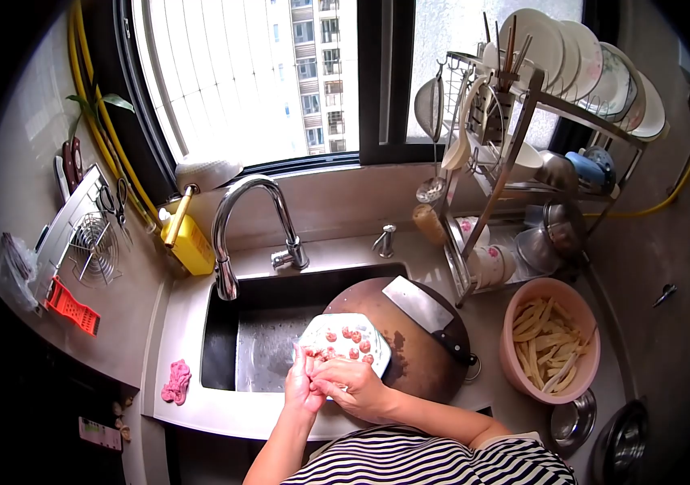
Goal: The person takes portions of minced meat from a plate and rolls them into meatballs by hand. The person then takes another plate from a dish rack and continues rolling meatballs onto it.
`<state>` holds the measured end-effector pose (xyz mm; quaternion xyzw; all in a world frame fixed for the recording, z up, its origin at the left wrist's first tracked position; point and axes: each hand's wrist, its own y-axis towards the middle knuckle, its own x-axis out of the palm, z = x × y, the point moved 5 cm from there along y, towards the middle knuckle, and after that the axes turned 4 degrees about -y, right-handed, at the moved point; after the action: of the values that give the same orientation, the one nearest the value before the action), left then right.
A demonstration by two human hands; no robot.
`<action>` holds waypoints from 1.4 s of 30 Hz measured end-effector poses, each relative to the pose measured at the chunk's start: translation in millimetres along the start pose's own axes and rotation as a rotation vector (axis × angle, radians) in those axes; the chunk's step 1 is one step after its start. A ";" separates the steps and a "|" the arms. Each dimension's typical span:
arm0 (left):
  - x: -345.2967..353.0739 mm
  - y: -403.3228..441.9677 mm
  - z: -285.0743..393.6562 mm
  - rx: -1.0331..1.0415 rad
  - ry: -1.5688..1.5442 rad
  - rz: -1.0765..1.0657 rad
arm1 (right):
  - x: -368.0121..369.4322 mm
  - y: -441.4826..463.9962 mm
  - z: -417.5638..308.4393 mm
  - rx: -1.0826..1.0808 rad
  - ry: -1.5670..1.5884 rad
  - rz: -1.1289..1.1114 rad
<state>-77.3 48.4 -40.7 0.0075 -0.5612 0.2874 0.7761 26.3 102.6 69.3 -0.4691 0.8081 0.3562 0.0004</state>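
My left hand (303, 386) is cupped at the near-left edge of a white plate (345, 325). Over its palm lies my right hand (351, 383), fingers curled and pressed against the left. Whatever is between the two hands is hidden. Several small round raw meatballs (354, 353) sit apart on the plate, with more reddish meat just beyond my fingers. The plate rests on a round wooden cutting board (410, 356), which partly covers the sink. A cleaver (416, 304) lies flat on the board's far right side.
The black sink (224, 339) has a chrome faucet (252, 190) arching above it. At right stands a pink tub (509, 356) of pale cut strips, with metal bowls (573, 420) nearby. A dish rack (539, 105) rises behind. A pink cloth (176, 382) lies left.
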 end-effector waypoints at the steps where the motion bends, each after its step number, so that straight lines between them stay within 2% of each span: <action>1: 23.1 -14.3 6.8 0.056 0.155 0.138 | -1.1 -0.6 3.8 0.053 0.040 0.042; 3: 40.0 -21.9 10.3 0.162 0.304 0.112 | -0.1 -4.9 19.1 0.165 0.158 0.106; 4: 43.1 -23.6 12.2 0.214 0.377 0.101 | 4.2 -10.1 36.2 0.306 0.288 0.138; 5: 41.2 -20.7 14.0 0.258 0.415 -0.080 | 10.2 -16.2 52.2 0.449 0.418 0.167; 8: 63.3 -27.6 1.5 0.768 0.896 -0.037 | 23.1 -27.5 72.0 0.837 0.859 0.236; 9: 51.4 -24.6 3.6 0.694 1.167 -0.164 | 31.6 -36.0 84.1 0.950 1.013 0.285; 10: 77.3 -36.5 9.8 0.902 1.636 -0.266 | 38.9 -40.8 89.7 1.064 1.168 0.334; 12: 89.1 -38.8 5.5 1.064 1.680 -0.362 | 44.2 -42.2 93.0 1.091 1.235 0.331; 14: 85.3 -36.6 8.9 0.991 1.555 -0.354 | 41.5 -38.4 88.2 1.116 1.317 0.354; 15: 82.5 -35.2 10.3 0.953 1.493 -0.350 | 38.1 -38.7 88.7 1.136 1.260 0.330; 18: 44.7 -19.4 16.6 0.776 1.127 -0.133 | 26.2 -35.3 90.3 0.877 1.243 0.120; 19: 46.9 -20.1 15.8 0.610 0.989 -0.108 | 19.0 -26.2 76.1 0.840 1.218 0.151; 22: 32.7 -17.6 12.2 0.279 0.676 0.016 | 10.2 -19.4 66.2 0.578 0.691 0.204; 23: 23.4 -14.1 6.8 0.170 0.483 -0.035 | 4.7 -10.7 49.2 0.407 0.508 0.222; 24: 20.1 -12.6 1.0 0.115 0.334 0.003 | 2.6 -6.1 38.7 0.118 0.173 0.302; 26: 21.2 -9.8 -13.1 0.007 0.036 0.074 | 1.4 -1.1 16.4 0.000 -0.359 -0.031; 27: 28.1 -13.8 -16.2 -0.093 -0.023 0.023 | 2.4 0.5 8.8 -0.081 -0.383 -0.016; 29: 16.6 -6.3 -18.5 -0.139 -0.114 -0.014 | 5.5 3.3 -2.9 -0.245 -0.432 0.016; 30: 12.7 -4.0 -19.9 -0.162 -0.160 -0.031 | 3.5 4.4 -2.7 -0.231 -0.362 0.024; 31: 31.2 -13.2 -14.3 -0.126 -0.122 0.163 | 1.6 4.8 -2.1 -0.215 -0.291 0.030; 34: 19.6 -10.2 -4.2 -0.204 -0.081 -0.035 | -0.7 1.7 11.7 -0.084 -0.025 0.089; 35: 19.7 -12.2 -1.7 -0.144 -0.025 0.108 | -3.2 0.7 16.1 -0.015 0.056 0.108; 37: 34.2 -18.1 5.1 0.011 0.209 -0.013 | -2.1 -4.5 31.8 0.147 0.202 0.150; 39: 36.8 -18.1 10.4 0.201 0.424 -0.138 | 7.2 -13.9 55.5 0.498 0.567 0.229; 40: 44.2 -21.0 9.9 0.331 0.586 -0.098 | 13.6 -19.2 64.3 0.674 0.748 0.266; 41: 59.6 -24.7 4.1 0.463 0.749 -0.058 | 19.1 -23.5 75.7 0.771 0.762 0.226; 42: 69.9 -28.0 2.9 0.595 0.911 -0.018 | 24.9 -28.6 81.9 0.862 0.910 0.254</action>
<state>-52.7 54.6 30.4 0.1062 -0.0623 0.4014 0.9076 6.8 122.1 -16.6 -0.4319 0.8475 -0.2382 -0.1963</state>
